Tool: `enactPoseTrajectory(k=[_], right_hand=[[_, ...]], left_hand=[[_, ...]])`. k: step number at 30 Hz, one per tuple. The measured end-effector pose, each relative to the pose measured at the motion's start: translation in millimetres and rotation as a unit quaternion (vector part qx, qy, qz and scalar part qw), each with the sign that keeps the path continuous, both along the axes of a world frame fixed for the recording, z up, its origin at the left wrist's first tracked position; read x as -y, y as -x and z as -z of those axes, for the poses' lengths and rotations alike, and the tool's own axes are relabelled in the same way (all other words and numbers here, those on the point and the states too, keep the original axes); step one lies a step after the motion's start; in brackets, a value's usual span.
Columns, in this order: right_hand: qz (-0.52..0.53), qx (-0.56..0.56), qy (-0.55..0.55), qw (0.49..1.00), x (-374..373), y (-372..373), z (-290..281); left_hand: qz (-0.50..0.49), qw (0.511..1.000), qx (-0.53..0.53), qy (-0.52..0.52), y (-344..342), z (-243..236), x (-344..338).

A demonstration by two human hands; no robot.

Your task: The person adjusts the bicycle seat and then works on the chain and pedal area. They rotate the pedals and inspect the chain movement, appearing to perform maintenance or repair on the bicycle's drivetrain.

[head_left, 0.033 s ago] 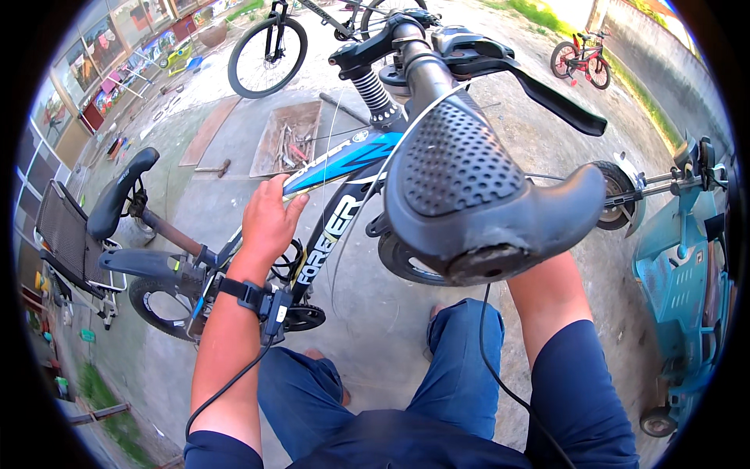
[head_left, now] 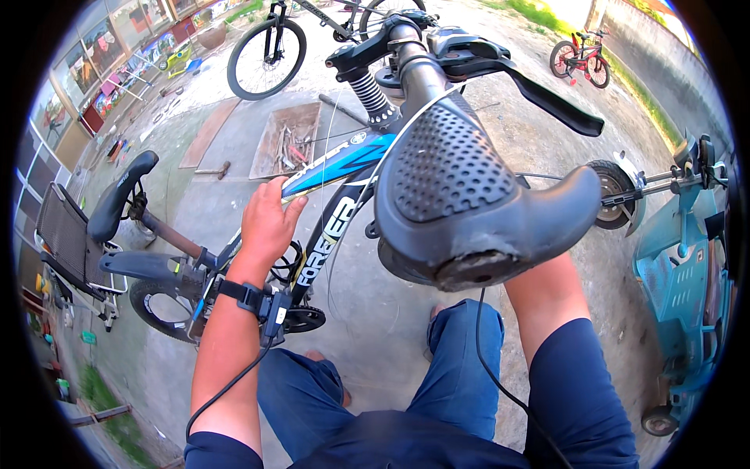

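A black and blue bicycle stands across my view, with lettered frame tubes [head_left: 359, 156]. My left hand [head_left: 268, 219] has its fingers over the blue top tube near the middle, gripping it; a strapped device sits on that wrist. Close in front of me is a black handlebar grip [head_left: 445, 172] with a dimpled pad, curved bar end and scuffed end cap. The grip hides my right hand; only that forearm [head_left: 547, 297] shows beneath it. A brake lever [head_left: 555, 105], stem [head_left: 363, 82] and loose-looking thin cables are beyond, and the saddle [head_left: 117, 195] is at left.
Another bicycle [head_left: 266, 59] stands behind, and a red child's bicycle [head_left: 578, 62] at back right. A teal scooter [head_left: 672, 258] is close on the right. A tray of tools [head_left: 289, 129], a board [head_left: 205, 137], a hammer [head_left: 215, 170] and a folding chair [head_left: 62, 234] lie or stand leftward.
The handlebar grip has shifted slightly to the left, with my right forearm moving a little along with it. My left hand stays on the top tube.
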State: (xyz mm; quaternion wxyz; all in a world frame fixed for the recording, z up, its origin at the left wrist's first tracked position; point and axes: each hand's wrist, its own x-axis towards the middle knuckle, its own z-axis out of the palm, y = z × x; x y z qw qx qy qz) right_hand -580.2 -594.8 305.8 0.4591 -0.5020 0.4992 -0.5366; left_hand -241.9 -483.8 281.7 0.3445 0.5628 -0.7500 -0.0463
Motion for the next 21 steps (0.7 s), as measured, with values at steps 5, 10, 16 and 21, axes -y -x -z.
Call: enactPoseTrajectory(k=[5, 10, 16, 21], right_hand=[[-0.040, -0.005, -0.048, 0.998, 11.1, -2.8, 3.1], [-0.039, 0.009, -0.052, 0.998, 16.0, -14.6, 2.6], [-0.068, -0.026, -0.003, 0.997, 41.8, 9.4, 18.6], [-0.099, 0.010, 0.009, 0.995, 27.0, -28.9, -0.1]], left_hand=[[-0.008, 0.998, 0.044, 0.048, 12.8, -5.9, -1.6], [0.009, 1.000, -0.019, 0.002, 2.2, 7.4, 1.3], [-0.009, 0.997, 0.058, 0.042, 10.7, -1.1, 4.5], [-0.014, 0.998, 0.041, 0.054, 0.0, 4.1, 3.7]])
